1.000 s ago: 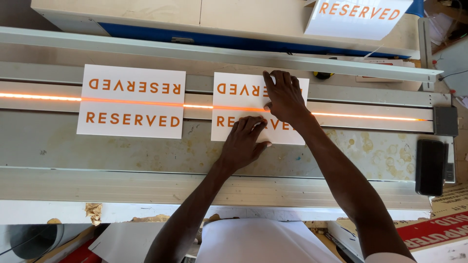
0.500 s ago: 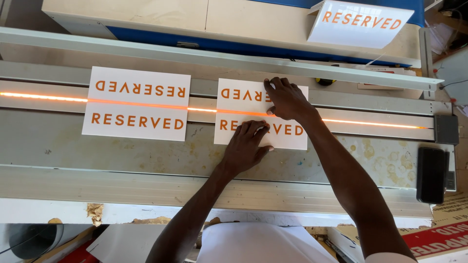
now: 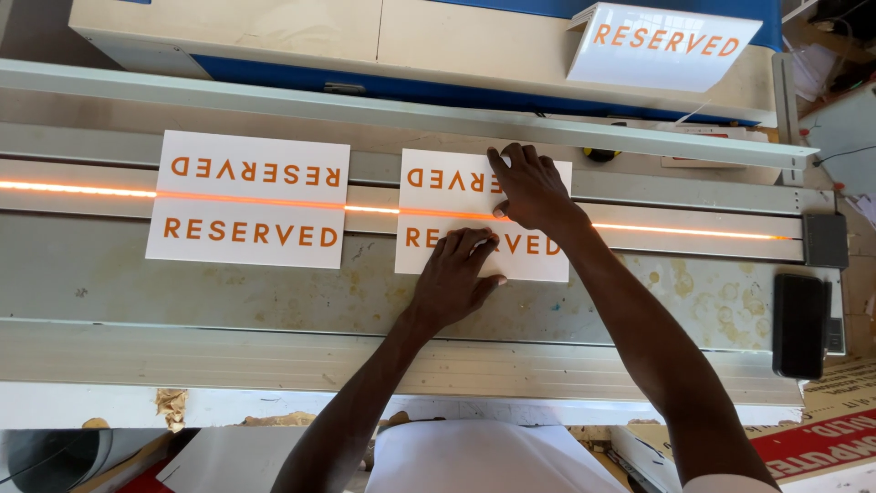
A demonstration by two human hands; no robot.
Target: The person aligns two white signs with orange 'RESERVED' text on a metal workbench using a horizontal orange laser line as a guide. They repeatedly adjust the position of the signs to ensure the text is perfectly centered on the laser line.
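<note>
On the long metal desk, two flat white sign panels with orange lettering lay side by side across one glowing orange heating strip that ran the length of the surface. Both hands of one person pressed on the right-hand panel: the left hand lay flat with fingers spread on the panel's near half, while the right hand rested palm-down with fingers together on the far half, just over the glowing line. Neither hand pinched anything. The left-hand panel sat untouched, apart from the first by a narrow gap. A third white sign, already folded into a tent shape, stood on the beige and blue machine behind the desk. One dark phone-like slab and one small grey box lay at the desk's right end, well apart from the hands.
</note>
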